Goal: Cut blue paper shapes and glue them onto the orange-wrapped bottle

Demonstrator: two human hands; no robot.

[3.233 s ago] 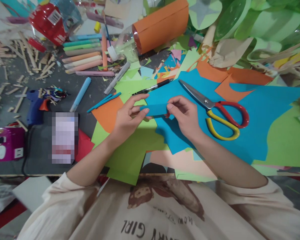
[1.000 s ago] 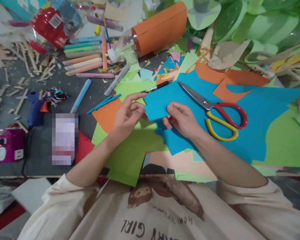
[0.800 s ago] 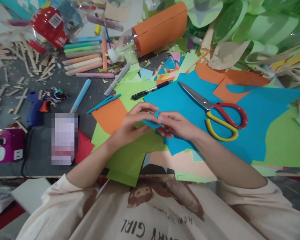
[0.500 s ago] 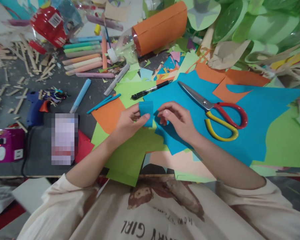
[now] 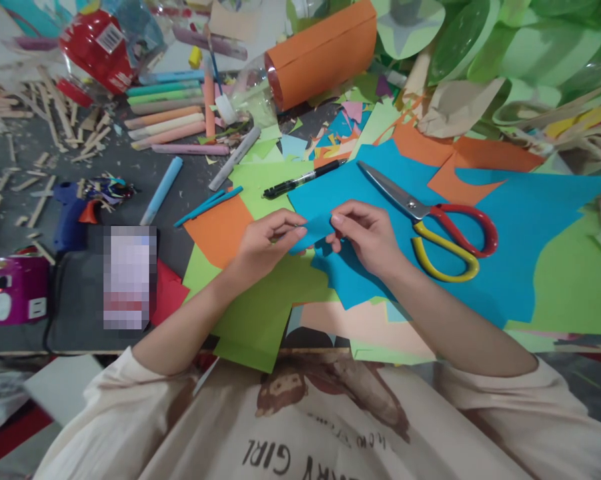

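A small piece of blue paper [image 5: 318, 229] is stretched between my two hands above the table. My left hand [image 5: 270, 243] pinches its left end between thumb and fingers. At the other end, my right hand [image 5: 363, 233] grips it with thumb and forefinger. Beneath them lies a large blue paper sheet [image 5: 500, 267] with jagged edges, over green paper [image 5: 260, 313]. Scissors [image 5: 420, 210] with one red and one yellow handle rest on the blue sheet, right of my right hand. A black pen [image 5: 304, 179] lies just beyond my hands.
Thin blue paper rolls [image 5: 209, 205] lie on orange paper [image 5: 215, 230]. A blue glue gun [image 5: 70, 217], a phone with a blurred screen [image 5: 130, 277] and a purple box [image 5: 15, 290] are on the left. Markers [image 5: 167, 120], an orange-wrapped bottle [image 5: 323, 57] and paper scraps crowd the back.
My right hand has moved left and taken hold of the blue paper piece's right end. The piece, upright in my left hand before, is now turned slantwise between both hands.
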